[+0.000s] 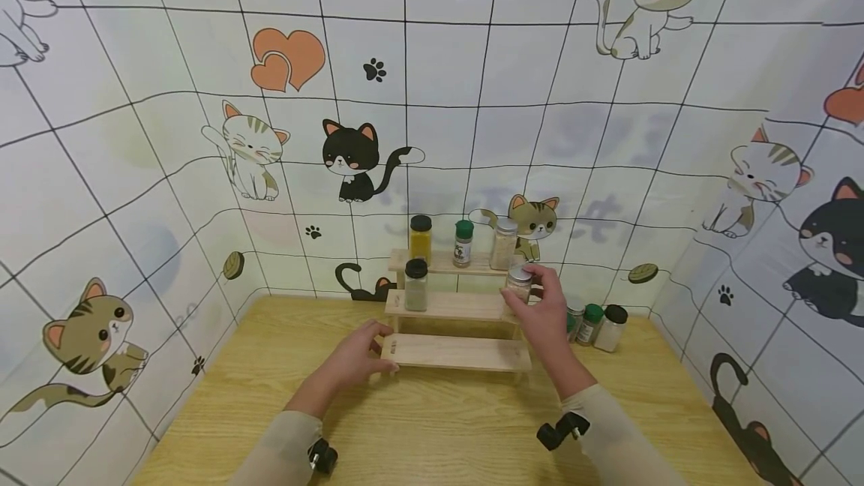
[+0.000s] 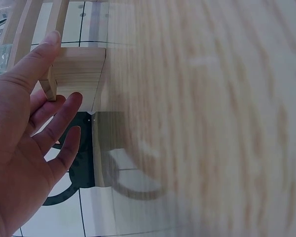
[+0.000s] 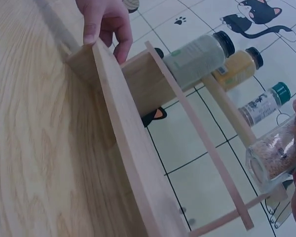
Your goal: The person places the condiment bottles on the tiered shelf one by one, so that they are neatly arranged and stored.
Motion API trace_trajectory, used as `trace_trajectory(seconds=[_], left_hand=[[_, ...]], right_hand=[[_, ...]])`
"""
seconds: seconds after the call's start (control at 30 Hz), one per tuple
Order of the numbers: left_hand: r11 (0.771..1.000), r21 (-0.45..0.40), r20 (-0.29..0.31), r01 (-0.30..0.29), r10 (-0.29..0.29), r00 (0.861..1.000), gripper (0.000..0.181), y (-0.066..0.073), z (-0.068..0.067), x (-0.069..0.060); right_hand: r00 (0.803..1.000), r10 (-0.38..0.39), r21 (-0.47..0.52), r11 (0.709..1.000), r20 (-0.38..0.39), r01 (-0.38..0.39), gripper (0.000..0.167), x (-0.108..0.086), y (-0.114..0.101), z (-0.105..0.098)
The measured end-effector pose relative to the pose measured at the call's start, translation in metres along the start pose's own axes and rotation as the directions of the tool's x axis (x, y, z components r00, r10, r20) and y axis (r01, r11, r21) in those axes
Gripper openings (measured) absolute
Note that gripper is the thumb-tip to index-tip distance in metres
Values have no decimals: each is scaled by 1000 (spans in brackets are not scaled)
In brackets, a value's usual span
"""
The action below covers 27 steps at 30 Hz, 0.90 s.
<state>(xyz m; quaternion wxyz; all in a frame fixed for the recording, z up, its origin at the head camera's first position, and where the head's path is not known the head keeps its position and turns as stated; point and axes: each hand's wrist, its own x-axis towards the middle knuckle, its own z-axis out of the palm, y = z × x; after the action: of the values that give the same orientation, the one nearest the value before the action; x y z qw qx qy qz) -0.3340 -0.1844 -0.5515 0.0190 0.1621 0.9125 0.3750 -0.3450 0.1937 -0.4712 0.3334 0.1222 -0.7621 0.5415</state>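
A three-tier wooden rack (image 1: 454, 352) stands on the table. At the left end of its lowest tier, my left hand (image 1: 356, 357) grips the board, thumb on the front edge and fingers behind. My right hand (image 1: 543, 313) holds a glass spice jar (image 3: 275, 152) with a silver lid and pinkish, grainy contents, at the right end of the middle tier. Whether its base touches the board I cannot tell. A black-lidded jar (image 1: 416, 287) stands at that tier's left. On the top tier are a yellow jar (image 1: 421, 240), a green-capped jar (image 1: 463, 244) and a silver-lidded jar (image 1: 503, 246).
Right of the rack, several more jars stand on the table, among them a green-lidded jar (image 1: 589, 325) and a black-lidded jar (image 1: 611, 330) with pale contents. Close behind the rack is a cat-print wall covering (image 1: 445, 141). The wooden table (image 1: 432, 426) extends in front.
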Motion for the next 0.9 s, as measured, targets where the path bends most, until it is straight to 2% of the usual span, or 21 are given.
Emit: trace_trajectory(seconds=[0.13,0.3,0.4,0.6,0.9], left_hand=[[1000,-3,0,1,-1,1000,66,0,-1,0],[1000,-2,0,-9,9,1000,66,1,-2,-1],[1000,1,0,-20,20,1000,66,2,-3,-2],[1000,9,0,-19,19,1000,66,2,-3,-2],[1000,1,1,-11,11,1000,66,4,-4,-3]], right_hand=[[997,3,9,1000,73,-4,55,5,-4,12],[987,50,19,998,151,-54,56,8,-8,24],[984,77,43,995,162,-85,56,9,-11,31],[982,80,81,992,170,-95,58,13,-11,46],[980,73,61,994,186,-85,57,16,-14,63]])
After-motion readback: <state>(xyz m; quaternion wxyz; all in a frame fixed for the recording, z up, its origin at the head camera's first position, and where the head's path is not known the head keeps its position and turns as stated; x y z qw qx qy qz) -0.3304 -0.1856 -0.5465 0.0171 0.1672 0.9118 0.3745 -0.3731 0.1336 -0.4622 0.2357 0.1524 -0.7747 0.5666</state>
